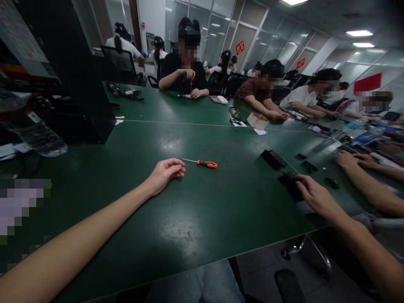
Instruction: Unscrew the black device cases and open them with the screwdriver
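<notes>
An orange and black screwdriver point(207, 164) lies on the green table point(195, 198), its metal shaft pointing left. My left hand point(167, 174) rests on the table by the shaft's tip, fingers curled; whether anything is inside them cannot be made out. On the right, my right hand point(311, 193) has its fingers on a flat black object point(289, 185) near the table's front edge. Just behind that object is a black box-like part point(273, 159), with smaller black pieces point(309, 166) to the right.
A black cabinet point(91, 97) and a plastic-wrapped item point(44, 134) stand at the left. A small open carton point(258, 120) and cables point(235, 114) lie beyond the table seam. Another person's hands point(350, 160) rest at the right; several people sit across.
</notes>
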A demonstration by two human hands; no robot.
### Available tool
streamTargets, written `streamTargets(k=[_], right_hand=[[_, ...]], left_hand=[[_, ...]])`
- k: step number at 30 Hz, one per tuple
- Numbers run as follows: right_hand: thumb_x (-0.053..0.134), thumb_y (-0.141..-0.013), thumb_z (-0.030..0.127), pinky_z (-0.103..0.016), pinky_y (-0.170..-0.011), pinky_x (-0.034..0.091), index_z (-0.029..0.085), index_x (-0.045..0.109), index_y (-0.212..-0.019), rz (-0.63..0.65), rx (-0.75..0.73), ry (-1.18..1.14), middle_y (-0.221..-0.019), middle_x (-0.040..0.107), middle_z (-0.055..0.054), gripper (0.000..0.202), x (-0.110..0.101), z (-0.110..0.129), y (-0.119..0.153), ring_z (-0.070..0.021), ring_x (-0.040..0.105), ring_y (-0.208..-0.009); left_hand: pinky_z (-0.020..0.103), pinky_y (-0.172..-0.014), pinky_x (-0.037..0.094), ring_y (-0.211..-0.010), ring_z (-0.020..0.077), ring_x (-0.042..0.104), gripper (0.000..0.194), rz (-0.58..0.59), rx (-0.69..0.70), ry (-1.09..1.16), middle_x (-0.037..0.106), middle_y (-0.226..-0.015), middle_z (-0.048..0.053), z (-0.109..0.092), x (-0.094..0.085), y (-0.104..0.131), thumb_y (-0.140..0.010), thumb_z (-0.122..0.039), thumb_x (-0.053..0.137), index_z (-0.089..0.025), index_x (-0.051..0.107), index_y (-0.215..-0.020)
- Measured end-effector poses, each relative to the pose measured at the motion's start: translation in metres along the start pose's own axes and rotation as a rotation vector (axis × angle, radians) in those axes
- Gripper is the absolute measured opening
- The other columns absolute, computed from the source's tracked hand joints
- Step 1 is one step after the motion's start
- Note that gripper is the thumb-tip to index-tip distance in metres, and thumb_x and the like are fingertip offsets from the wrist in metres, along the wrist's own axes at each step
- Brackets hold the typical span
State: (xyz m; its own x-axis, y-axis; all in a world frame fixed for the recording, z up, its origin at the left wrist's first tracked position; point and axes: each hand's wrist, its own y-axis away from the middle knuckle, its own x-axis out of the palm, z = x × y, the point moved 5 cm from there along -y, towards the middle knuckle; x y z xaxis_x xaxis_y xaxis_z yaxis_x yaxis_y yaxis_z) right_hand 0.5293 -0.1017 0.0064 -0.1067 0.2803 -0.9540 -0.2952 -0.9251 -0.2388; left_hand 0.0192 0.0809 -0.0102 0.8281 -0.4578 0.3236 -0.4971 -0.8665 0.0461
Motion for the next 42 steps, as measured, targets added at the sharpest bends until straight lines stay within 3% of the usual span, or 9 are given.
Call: streamTargets(k=[4, 9, 11, 15, 18, 25, 31, 36, 42], right_hand=[[0.048, -0.08, 0.046, -0.044, -0.094, 0.052, 0.024, 0.063, -0.095, -0.005, -0.096, 0.005, -0.107, 0.072, -0.017, 0.031, -0.03, 0.005, -0.023, -0.0315, 0.069, -0.099], [0.046, -0.083, 0.052, -0.043, -0.092, 0.048, 0.022, 0.064, -0.088, -0.164, -0.12, 0.006, -0.102, 0.07, -0.017, 0.036, -0.076, 0.009, -0.061, -0.029, 0.065, -0.096], [0.041, -0.087, 0.054, -0.041, -0.089, 0.048, 0.022, 0.063, -0.083, -0.196, -0.122, -0.018, -0.098, 0.07, -0.015, 0.039, -0.071, 0.016, -0.066, -0.0269, 0.064, -0.093], [0.034, -0.092, 0.055, -0.037, -0.086, 0.049, 0.025, 0.053, -0.069, -0.18, -0.135, -0.072, -0.084, 0.068, -0.011, 0.043, -0.029, 0.034, -0.059, -0.0249, 0.063, -0.087], [0.028, -0.095, 0.05, -0.038, -0.092, 0.046, 0.026, 0.047, -0.066, -0.213, -0.107, -0.078, -0.084, 0.065, -0.012, 0.042, -0.012, 0.04, -0.052, -0.0264, 0.06, -0.093], [0.034, -0.093, 0.057, -0.032, -0.075, 0.046, 0.023, 0.051, -0.064, -0.186, 0.02, -0.107, -0.07, 0.062, -0.008, 0.048, -0.013, 0.037, -0.05, -0.0218, 0.06, -0.073], [0.038, -0.09, 0.065, -0.032, -0.062, 0.039, 0.02, 0.058, -0.06, -0.182, 0.135, -0.106, -0.05, 0.051, -0.004, 0.057, -0.009, 0.031, -0.048, -0.019, 0.053, -0.054], [0.041, -0.087, 0.068, -0.034, -0.066, 0.04, 0.02, 0.059, -0.056, -0.161, 0.161, -0.099, -0.052, 0.058, -0.007, 0.06, -0.009, 0.033, -0.053, -0.0214, 0.057, -0.057], [0.03, -0.093, 0.064, -0.035, -0.072, 0.045, 0.019, 0.066, -0.074, -0.172, 0.181, -0.082, -0.071, 0.069, -0.012, 0.061, -0.013, 0.029, -0.049, -0.0251, 0.063, -0.071]], left_hand=[[0.024, -0.067, 0.049, -0.068, 0.0123, 0.066, 0.026, 0.001, -0.004, 0.009, 0.072, -0.078, 0.004, -0.001, 0.0, 0.0, -0.07, -0.029, 0.083, -0.012, 0.073, -0.086], [0.024, -0.067, 0.049, -0.068, 0.0123, 0.066, 0.027, -0.005, -0.023, 0.008, 0.072, -0.078, 0.004, -0.002, 0.0, 0.001, -0.069, -0.03, 0.085, -0.012, 0.073, -0.086], [0.024, -0.068, 0.05, -0.069, 0.0128, 0.066, 0.027, -0.004, -0.026, 0.01, 0.072, -0.078, 0.004, -0.002, 0.0, 0.001, -0.07, -0.03, 0.085, -0.012, 0.073, -0.086], [0.025, -0.067, 0.051, -0.069, 0.0137, 0.066, 0.024, -0.004, -0.016, 0.007, 0.072, -0.079, 0.005, -0.002, 0.0, 0.0, -0.072, -0.029, 0.083, -0.013, 0.074, -0.087], [0.025, -0.067, 0.05, -0.07, 0.0135, 0.066, 0.022, -0.012, -0.004, -0.003, 0.073, -0.081, 0.005, -0.002, -0.001, -0.001, -0.073, -0.028, 0.083, -0.013, 0.074, -0.086], [0.026, -0.067, 0.051, -0.07, 0.0141, 0.066, 0.021, -0.011, -0.008, -0.002, 0.072, -0.081, 0.005, -0.001, -0.001, -0.001, -0.072, -0.027, 0.083, -0.013, 0.074, -0.086], [0.024, -0.067, 0.05, -0.07, 0.013, 0.066, 0.022, -0.016, -0.014, -0.002, 0.072, -0.08, 0.005, 0.001, -0.002, -0.001, -0.072, -0.027, 0.083, -0.013, 0.074, -0.086], [0.024, -0.066, 0.05, -0.069, 0.013, 0.066, 0.023, -0.03, -0.014, 0.007, 0.072, -0.079, 0.005, -0.001, -0.001, 0.0, -0.071, -0.028, 0.083, -0.012, 0.074, -0.085], [0.024, -0.066, 0.051, -0.069, 0.0134, 0.066, 0.021, -0.021, 0.0, 0.008, 0.072, -0.078, 0.005, -0.003, 0.0, 0.002, -0.071, -0.026, 0.083, -0.012, 0.074, -0.085]])
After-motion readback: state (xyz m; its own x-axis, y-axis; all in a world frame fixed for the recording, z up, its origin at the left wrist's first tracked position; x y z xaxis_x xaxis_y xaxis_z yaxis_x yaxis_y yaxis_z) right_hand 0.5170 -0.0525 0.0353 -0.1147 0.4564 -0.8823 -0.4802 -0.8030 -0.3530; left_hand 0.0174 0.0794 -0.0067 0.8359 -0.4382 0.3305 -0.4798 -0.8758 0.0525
